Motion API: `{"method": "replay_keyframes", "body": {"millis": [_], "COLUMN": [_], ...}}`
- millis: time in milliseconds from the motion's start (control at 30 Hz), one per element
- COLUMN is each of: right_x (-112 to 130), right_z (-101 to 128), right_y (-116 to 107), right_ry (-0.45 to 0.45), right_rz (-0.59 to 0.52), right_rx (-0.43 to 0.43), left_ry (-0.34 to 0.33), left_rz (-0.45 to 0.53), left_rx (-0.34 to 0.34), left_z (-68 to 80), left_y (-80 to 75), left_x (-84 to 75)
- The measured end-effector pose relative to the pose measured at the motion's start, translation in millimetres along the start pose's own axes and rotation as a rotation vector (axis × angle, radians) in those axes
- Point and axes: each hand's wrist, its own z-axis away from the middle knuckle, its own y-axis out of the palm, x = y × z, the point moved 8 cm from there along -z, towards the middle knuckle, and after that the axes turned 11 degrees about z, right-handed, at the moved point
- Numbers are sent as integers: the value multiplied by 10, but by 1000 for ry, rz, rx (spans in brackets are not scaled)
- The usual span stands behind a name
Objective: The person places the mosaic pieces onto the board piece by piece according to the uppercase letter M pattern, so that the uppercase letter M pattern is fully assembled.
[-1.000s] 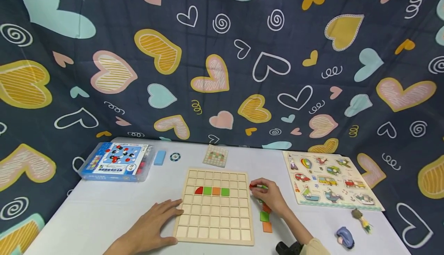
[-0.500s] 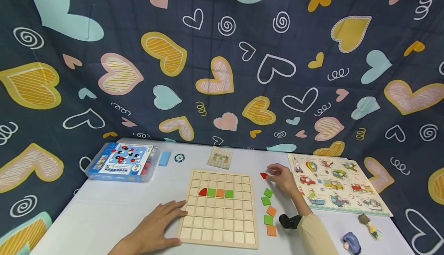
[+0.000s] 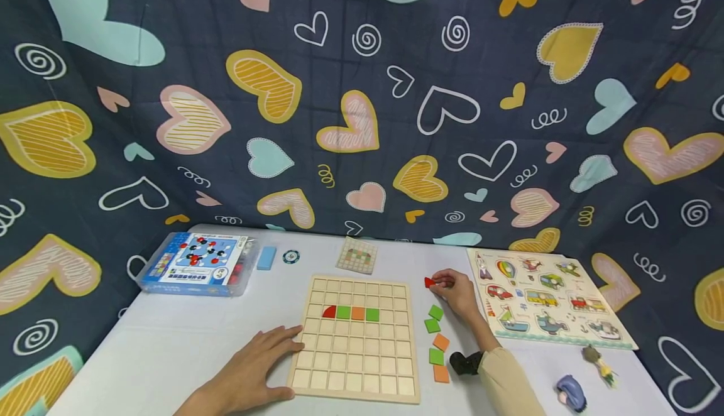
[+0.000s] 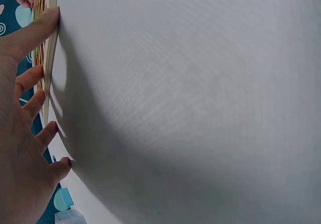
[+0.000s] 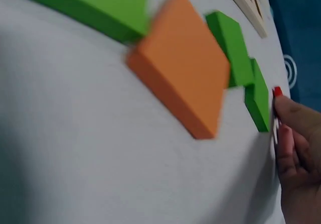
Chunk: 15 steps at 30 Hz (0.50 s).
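White cloth covers the table (image 3: 170,340), and on its left side the left hand (image 3: 249,372) lies flat, palm down, fingers straight and spread. Its fingertips (image 4: 47,20) touch the left edge of the wooden grid board (image 3: 356,334); it holds nothing. The board carries one row of pieces: a red quarter-round piece (image 3: 329,311), then green, orange and green squares beside it.

Just right of the board a loose line of tiles (image 3: 437,340) lies on the cloth, green, green, orange, green, orange from far to near. The right wrist view shows an orange tile (image 5: 185,78) close up, with green ones (image 5: 246,78) beyond it. At the far end of that line the right hand (image 3: 458,293) is stretched forward from a beige sleeve (image 3: 509,384). Its fingertips are pinched on a small red piece (image 3: 430,282), held just above the cloth, between the board and the vehicle puzzle (image 3: 543,300).

Farther back lie a blue plastic box (image 3: 195,264), a light blue block (image 3: 266,257), a round token (image 3: 291,256) and a small pattern card (image 3: 357,255). At the near right edge sit a blue toy figure (image 3: 568,392) and a small brownish toy (image 3: 596,362). Nothing lies between the red piece and the board.
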Motion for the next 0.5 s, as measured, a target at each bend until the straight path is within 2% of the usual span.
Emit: {"method": "replay_keyframes", "body": {"millis": [200,500], "right_x": [36,65], "right_z": [117,306], "right_y": [-53,-51], "right_ry": [25,80], "right_rz": [19,-33], "right_rx": [-86,-100], "left_ry": [-5,-7], "left_rz": [6,4], "left_rx": [12,6], "left_z": [-10,-9], "left_y": [5,6], "left_x": [-1,17]}}
